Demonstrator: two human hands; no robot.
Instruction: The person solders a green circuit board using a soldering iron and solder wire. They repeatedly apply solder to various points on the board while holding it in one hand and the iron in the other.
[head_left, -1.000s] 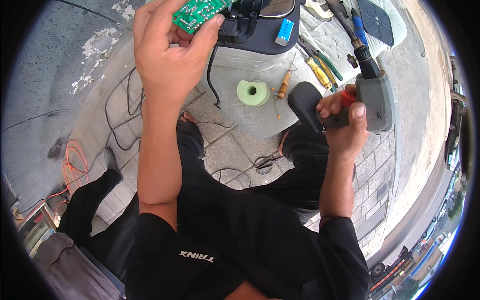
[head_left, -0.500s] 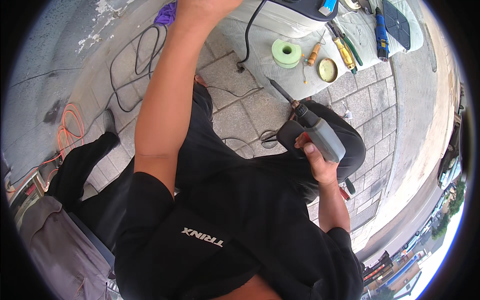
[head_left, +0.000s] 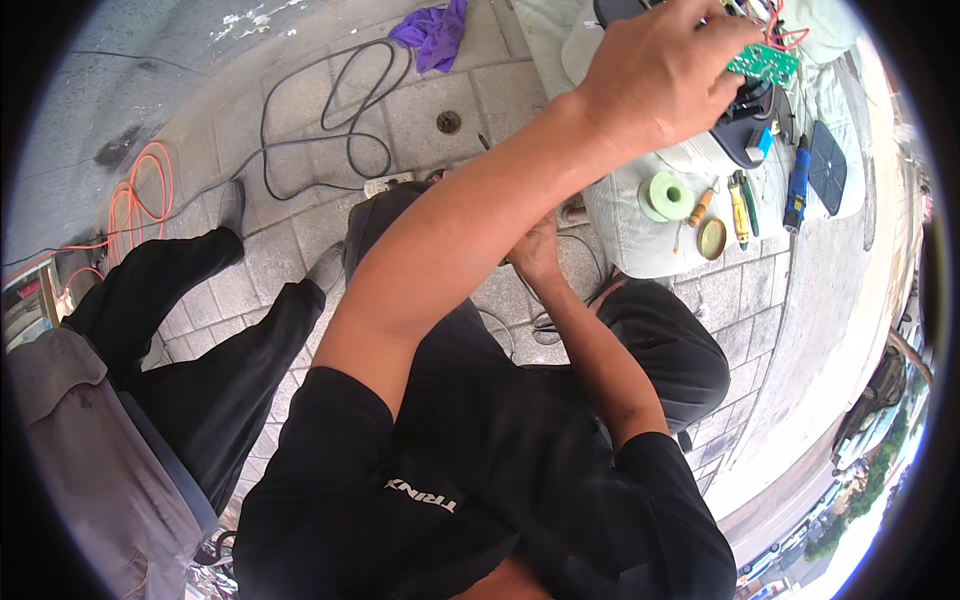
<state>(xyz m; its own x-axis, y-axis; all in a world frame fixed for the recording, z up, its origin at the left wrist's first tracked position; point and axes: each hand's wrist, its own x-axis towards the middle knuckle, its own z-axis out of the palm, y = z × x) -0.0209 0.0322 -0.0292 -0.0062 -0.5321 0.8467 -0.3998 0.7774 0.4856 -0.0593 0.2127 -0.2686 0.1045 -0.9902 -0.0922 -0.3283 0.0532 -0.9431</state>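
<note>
My left hand reaches far forward and right over the cloth-covered surface. Its fingers pinch the edge of a green circuit board; red wires run beside the board. Below it sits a dark-edged white housing. My right hand is low in the middle, partly behind my left forearm. The cordless drill seen in it before is almost wholly covered by that forearm. Only a thin dark tip pokes out above the forearm.
On the pale cloth lie a light-green spool, a round tin, a wooden-handled tool, yellow-handled pliers and a blue tool. Left are a black cable, a purple cloth and another person's legs.
My right hand has swung left and forward, from beside my right knee to behind my left forearm. My left hand has moved right, bringing the circuit board into view.
</note>
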